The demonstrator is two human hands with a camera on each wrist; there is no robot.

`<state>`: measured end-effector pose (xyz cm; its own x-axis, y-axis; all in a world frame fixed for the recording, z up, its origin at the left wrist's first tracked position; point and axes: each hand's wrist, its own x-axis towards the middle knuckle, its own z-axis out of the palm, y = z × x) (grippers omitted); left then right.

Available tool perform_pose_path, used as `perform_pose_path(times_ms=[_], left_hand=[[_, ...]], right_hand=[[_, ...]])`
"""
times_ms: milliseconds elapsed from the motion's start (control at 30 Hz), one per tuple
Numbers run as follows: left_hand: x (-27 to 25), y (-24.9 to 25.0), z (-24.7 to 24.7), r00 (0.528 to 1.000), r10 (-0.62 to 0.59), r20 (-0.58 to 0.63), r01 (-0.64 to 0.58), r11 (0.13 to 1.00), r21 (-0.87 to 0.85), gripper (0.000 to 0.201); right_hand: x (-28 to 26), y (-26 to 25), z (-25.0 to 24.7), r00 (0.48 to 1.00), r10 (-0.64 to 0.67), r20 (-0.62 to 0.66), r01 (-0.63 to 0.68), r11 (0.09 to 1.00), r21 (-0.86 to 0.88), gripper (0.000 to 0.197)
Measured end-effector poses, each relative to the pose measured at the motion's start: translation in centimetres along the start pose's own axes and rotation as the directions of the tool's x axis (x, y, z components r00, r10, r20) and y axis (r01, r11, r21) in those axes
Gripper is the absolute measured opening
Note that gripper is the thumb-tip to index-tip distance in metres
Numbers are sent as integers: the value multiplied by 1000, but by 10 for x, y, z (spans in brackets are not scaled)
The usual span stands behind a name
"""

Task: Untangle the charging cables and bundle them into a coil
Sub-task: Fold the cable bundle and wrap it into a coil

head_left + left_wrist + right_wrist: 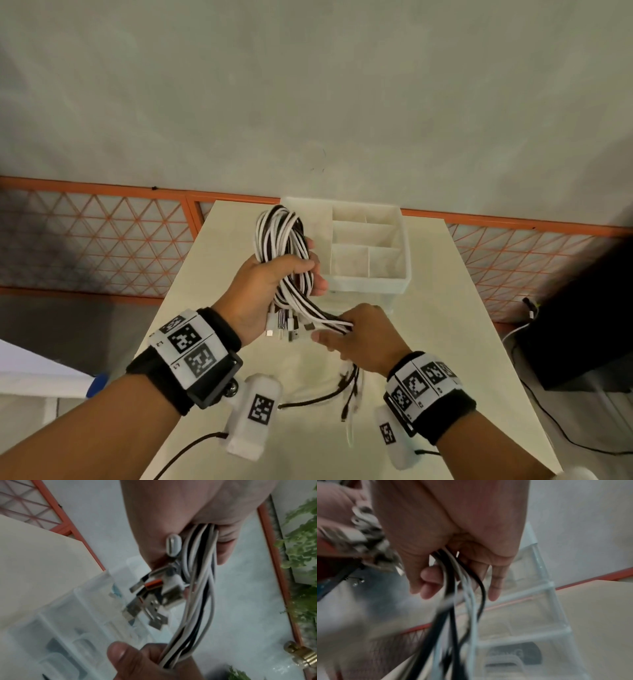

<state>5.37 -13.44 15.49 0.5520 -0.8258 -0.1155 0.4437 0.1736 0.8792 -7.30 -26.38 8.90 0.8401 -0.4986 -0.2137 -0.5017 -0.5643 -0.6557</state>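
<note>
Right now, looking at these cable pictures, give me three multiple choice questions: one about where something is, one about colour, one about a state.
1. Where is the translucent white plastic divided organizer box?
A. on the cream table, beyond the hands
B. on the floor
C. in the person's lap

2. What colours are the coiled charging cables?
A. red and blue
B. black and white
C. all green

3. What is the left hand doing?
A. lying flat on the table
B. pointing at the wall
C. holding the coil in its grip

Answers: 1 A, the box stands on the table's far part. 2 B, black and white strands alternate. 3 C, fingers curl round the loops while the right hand holds the trailing strands.
</note>
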Motion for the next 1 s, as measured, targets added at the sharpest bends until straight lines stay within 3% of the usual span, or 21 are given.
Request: perform_pose_path(times_ms=[100,167,267,333,433,500,567,800,900,1000], left_hand=[[-5,5,1,986,-63,156,74,995,-61,22],[-9,5,0,954,-147,263,161,986,-34,18],[-13,-1,2,886,-313,342,255,945,204,16],[-12,-5,4,884,-376,277,232,868,439,19],[-9,-12,11,926,-348,145,151,696,702,19],[-7,-19,13,948,-304,96,106,584,805,19],[-6,-25,15,959,-275,63,97,530,842,22],[-1,-30,14,993,-103,-51,96,509,855,6],[0,-28,12,994,-105,-38,87,512,854,15],[-1,-26,11,989,-144,17,72,588,806,12]], right_hand=[[3,12,1,997,49,-60,-48,999,14,38],[4,12,-2,995,1,-103,-4,999,-34,41],[6,11,-11,979,-47,-201,26,994,-103,51],[8,11,-18,970,-22,-243,-5,994,-111,42],[8,8,-24,957,29,-290,-58,994,-94,41],[6,1,-27,952,46,-302,-72,995,-75,39],[4,-6,-29,947,64,-316,-80,996,-37,39],[-5,-21,-34,949,-8,-316,28,998,61,45],[-8,-26,-36,950,-21,-312,51,995,88,42],[-9,-29,-37,960,3,-280,27,994,106,40]])
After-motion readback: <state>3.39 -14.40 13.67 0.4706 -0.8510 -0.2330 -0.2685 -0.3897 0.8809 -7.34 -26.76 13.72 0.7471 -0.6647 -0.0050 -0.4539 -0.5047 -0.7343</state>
